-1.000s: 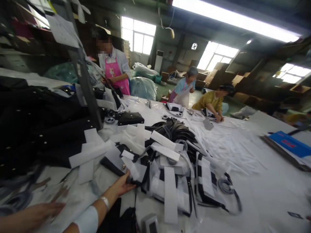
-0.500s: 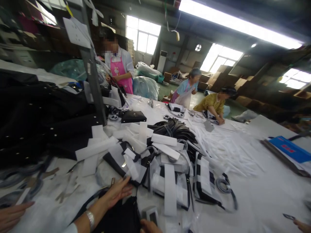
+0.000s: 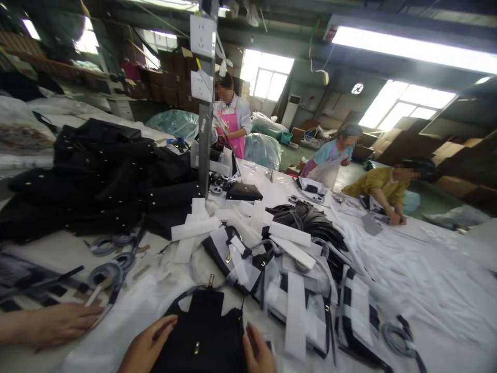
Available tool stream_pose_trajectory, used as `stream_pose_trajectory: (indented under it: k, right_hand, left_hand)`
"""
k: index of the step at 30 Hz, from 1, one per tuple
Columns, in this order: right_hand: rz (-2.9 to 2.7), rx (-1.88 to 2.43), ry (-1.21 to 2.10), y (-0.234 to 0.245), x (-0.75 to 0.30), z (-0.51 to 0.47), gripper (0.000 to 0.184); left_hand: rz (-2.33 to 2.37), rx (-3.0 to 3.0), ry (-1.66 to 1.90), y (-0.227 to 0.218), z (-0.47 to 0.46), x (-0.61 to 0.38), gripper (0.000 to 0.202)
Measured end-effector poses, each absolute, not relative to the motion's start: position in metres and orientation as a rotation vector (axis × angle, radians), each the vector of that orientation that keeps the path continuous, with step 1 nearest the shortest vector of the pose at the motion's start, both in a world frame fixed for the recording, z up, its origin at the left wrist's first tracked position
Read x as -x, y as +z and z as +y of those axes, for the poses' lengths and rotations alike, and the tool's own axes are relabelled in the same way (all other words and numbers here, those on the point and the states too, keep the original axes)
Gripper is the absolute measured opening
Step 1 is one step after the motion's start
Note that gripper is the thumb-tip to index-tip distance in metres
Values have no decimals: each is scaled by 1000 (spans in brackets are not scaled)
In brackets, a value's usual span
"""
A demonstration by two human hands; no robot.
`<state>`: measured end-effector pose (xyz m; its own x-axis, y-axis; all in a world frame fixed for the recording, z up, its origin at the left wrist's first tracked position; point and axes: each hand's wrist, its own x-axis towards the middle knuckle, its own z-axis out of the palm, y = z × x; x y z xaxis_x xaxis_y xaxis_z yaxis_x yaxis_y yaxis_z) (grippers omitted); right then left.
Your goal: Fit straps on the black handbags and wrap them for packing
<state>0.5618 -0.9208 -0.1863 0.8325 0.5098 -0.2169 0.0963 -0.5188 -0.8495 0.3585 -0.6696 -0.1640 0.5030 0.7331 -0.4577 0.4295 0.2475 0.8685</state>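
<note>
A black handbag (image 3: 205, 336) with a small gold clasp lies on the white table right in front of me, its strap arching up behind it. My left hand (image 3: 149, 342) grips its left side, thumb on the edge. My right hand (image 3: 258, 352) holds its right side, and only the fingers show at the bottom edge. Just behind the bag lies a heap of black bags wrapped in white paper strips (image 3: 295, 280).
Another person's hand (image 3: 54, 324) rests flat at the bottom left beside grey strap coils (image 3: 104, 272). A pile of black studded bags (image 3: 97, 176) fills the left. A grey post with sockets (image 3: 204, 103) stands mid-table. Three people work at the far side; loose white sheets (image 3: 407, 280) lie at the right.
My left hand left the wrapped heap and drew back. The black bag now lies in front of me with both hands on its sides. The view swung left.
</note>
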Motion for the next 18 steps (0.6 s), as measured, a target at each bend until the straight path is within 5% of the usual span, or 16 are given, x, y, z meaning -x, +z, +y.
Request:
stream_pose_trajectory:
  k: [9, 18]
  right_hand:
    - [-306, 2196, 354, -159, -677, -839, 69]
    - [-171, 2487, 503, -159, -727, -802, 38]
  left_hand:
    - [1071, -1504, 344, -173, -693, -330, 26]
    - [1323, -1341, 485, -174, -660, -260, 34]
